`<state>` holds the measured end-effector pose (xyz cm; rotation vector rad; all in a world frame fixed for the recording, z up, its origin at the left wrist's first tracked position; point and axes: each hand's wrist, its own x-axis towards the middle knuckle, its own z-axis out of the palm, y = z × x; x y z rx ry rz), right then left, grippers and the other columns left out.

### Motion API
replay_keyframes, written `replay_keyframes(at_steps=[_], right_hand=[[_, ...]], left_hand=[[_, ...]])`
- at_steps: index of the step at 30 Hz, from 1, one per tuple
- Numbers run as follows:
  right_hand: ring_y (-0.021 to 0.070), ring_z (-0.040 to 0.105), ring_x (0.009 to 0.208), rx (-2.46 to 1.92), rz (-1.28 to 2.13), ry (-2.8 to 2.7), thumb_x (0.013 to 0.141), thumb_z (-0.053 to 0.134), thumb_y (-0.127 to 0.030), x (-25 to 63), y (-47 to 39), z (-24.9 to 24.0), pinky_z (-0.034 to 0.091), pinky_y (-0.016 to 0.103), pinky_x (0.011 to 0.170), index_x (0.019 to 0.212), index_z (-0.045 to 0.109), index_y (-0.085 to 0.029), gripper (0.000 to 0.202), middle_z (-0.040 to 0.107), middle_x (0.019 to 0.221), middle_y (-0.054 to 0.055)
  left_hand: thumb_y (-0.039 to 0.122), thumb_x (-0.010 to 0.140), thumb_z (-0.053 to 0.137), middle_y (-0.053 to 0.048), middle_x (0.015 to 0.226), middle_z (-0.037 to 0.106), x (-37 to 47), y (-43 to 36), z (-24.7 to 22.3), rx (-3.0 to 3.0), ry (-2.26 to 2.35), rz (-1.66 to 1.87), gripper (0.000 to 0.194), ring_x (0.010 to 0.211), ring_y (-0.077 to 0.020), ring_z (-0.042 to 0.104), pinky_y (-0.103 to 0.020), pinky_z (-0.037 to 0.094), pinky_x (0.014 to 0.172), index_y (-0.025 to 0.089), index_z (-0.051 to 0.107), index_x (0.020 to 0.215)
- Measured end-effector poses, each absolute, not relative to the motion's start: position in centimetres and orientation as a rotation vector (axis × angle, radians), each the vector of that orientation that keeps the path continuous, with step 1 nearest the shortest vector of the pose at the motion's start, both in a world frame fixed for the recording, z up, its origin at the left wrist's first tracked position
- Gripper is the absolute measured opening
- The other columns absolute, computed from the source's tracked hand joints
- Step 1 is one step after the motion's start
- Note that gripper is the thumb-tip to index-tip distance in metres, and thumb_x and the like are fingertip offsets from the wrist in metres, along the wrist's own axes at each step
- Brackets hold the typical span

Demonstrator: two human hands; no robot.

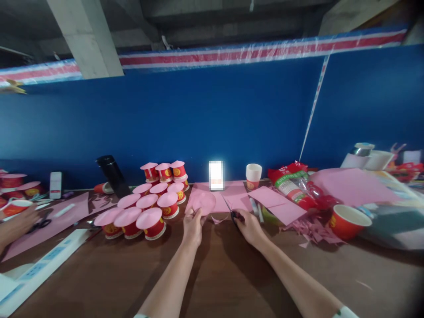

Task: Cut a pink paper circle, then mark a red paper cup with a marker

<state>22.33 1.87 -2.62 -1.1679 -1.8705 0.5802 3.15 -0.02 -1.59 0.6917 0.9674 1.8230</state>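
My left hand (193, 226) pinches the lower left edge of a round pink paper disc (206, 203). In my right hand (247, 224) is a pair of scissors (229, 206), fingers closed around the dark handles and blades pointing up and left toward the disc. The blades appear apart from the disc. Behind both hands lies a pink paper sheet (238, 192). A thin curved pink offcut (219, 219) rests between the hands.
To the left stand several red paper cups (168, 206) with pink cone tops. A lit phone (216, 175) leans upright behind the sheet. Right are stacked cups (253, 176), a red-green bag (291, 183), pink scraps (313, 229). A co-worker's hand (20, 223) is at far left.
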Motion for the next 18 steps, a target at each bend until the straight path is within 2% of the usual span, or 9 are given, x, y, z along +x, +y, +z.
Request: replay_keyframes(at_steps=[5, 10, 12, 16, 18], right_hand=[[0.0210, 0.064, 0.083, -1.065, 0.837, -1.764, 0.075, 0.049, -0.019, 22.1, 1.9, -3.1, 0.050, 0.032, 0.076, 0.098, 0.060, -0.015, 0.025, 0.068, 0.088, 0.009], [0.0218, 0.064, 0.077, -1.104, 1.037, -1.609, 0.076, 0.048, -0.028, 22.1, 2.2, -3.4, 0.052, 0.027, 0.048, 0.106, 0.054, -0.016, 0.034, 0.066, 0.092, 0.009], [0.0215, 0.064, 0.078, -1.058, 1.058, -1.580, 0.075, 0.050, -0.030, 22.1, 2.5, -3.5, 0.053, 0.027, 0.052, 0.106, 0.055, -0.015, 0.034, 0.066, 0.092, 0.009], [0.0218, 0.063, 0.083, -0.984, 1.016, -1.591, 0.072, 0.058, -0.029, 22.0, 2.8, -3.3, 0.051, 0.032, 0.073, 0.102, 0.057, -0.014, 0.034, 0.067, 0.089, 0.009], [0.0220, 0.063, 0.084, -0.970, 1.016, -1.602, 0.070, 0.062, -0.029, 21.9, 2.8, -3.2, 0.049, 0.033, 0.077, 0.103, 0.057, -0.013, 0.036, 0.067, 0.089, 0.009]], left_hand=[[0.025, 0.062, 0.069, -0.002, 0.080, 0.058, 4.0, 0.5, -1.4, 0.704, 1.101, 1.786, 0.024, 0.070, -0.0107, 0.057, -0.029, 0.051, 0.068, 0.016, 0.059, 0.081], [0.020, 0.062, 0.068, -0.003, 0.077, 0.058, 3.6, 2.2, -0.7, 0.726, 1.070, 1.725, 0.022, 0.068, -0.0102, 0.056, -0.028, 0.052, 0.065, 0.015, 0.059, 0.081], [0.016, 0.060, 0.068, -0.002, 0.074, 0.058, 3.3, 2.8, -0.7, 0.729, 1.018, 1.723, 0.020, 0.067, -0.0096, 0.057, -0.027, 0.051, 0.066, 0.014, 0.059, 0.078], [0.012, 0.057, 0.070, 0.001, 0.067, 0.057, 3.1, 3.9, -1.8, 0.609, 0.931, 1.740, 0.018, 0.062, -0.0068, 0.056, -0.020, 0.050, 0.063, 0.013, 0.056, 0.068], [0.012, 0.058, 0.070, 0.001, 0.066, 0.058, 3.1, 4.2, -2.3, 0.580, 0.904, 1.744, 0.019, 0.060, -0.0054, 0.056, -0.017, 0.049, 0.060, 0.013, 0.056, 0.070]])
